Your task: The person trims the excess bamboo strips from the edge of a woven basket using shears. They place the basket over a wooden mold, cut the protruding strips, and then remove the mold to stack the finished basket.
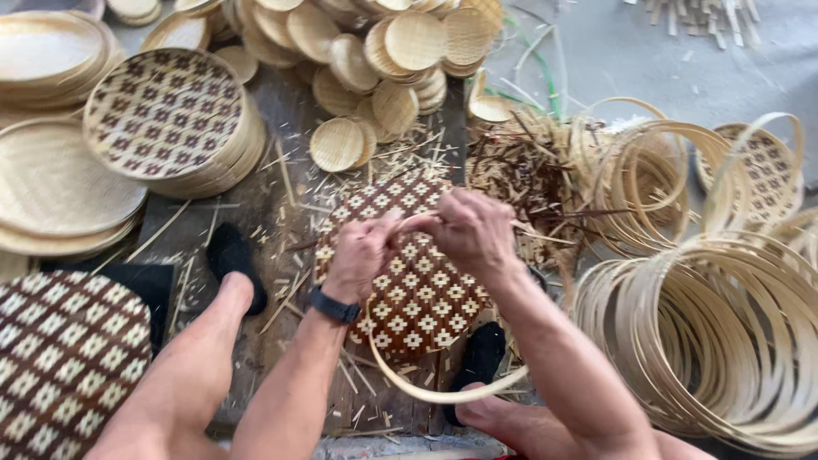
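Bamboo strip (430,393), thin and curved into a loop, is pinched by left hand (361,253) and right hand (471,230) above a round checkered woven tray (415,302).

Soft even daylight, weak shadows, no glare; sharp centre, slight wide-angle bend at edges.

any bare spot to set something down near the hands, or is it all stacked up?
Mostly crowded. Freest patch: dark boards between the patterned tray stack and the patterned mat under both hands, though strewn with splints. Grey floor top right is barer. Hoop piles fill the right.
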